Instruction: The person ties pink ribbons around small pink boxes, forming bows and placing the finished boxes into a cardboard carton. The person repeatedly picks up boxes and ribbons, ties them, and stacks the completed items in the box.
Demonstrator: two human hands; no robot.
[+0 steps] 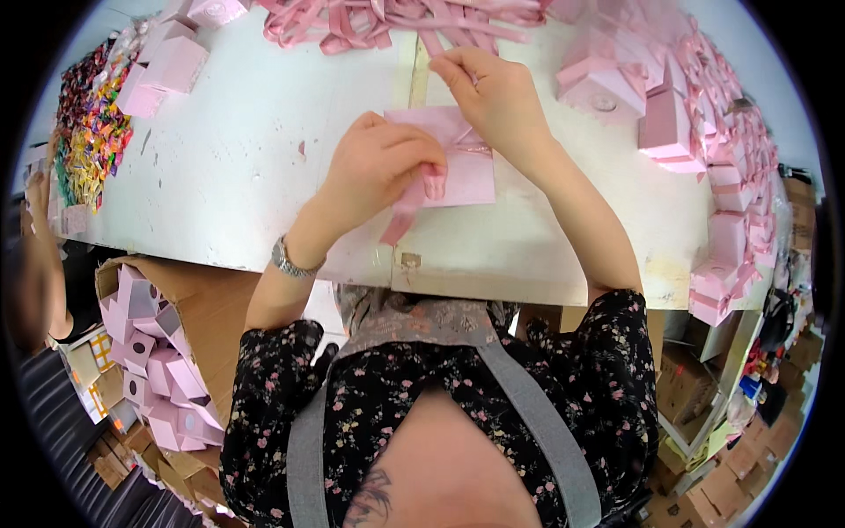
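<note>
A pink paper box (470, 179) rests on the white table in front of me, with a pink satin ribbon (404, 214) running across it. My left hand (386, 165) pinches the ribbon over the box's left side, and a loop and a loose tail hang below its fingers. Above the box's upper right corner, my right hand (495, 86) has thumb and fingers pressed together. A strip of ribbon seems to run from them, though the fingers hide most of it. The box's left part is covered by my left hand.
Loose pink ribbons (396, 20) lie heaped at the table's far edge. Ribboned pink boxes (673, 132) crowd the right side. Plain pink boxes (175, 66) and wrapped candies (99, 138) occupy the far left. A carton (198, 297) of pink boxes stands below; another person's arm (39, 218) shows at left.
</note>
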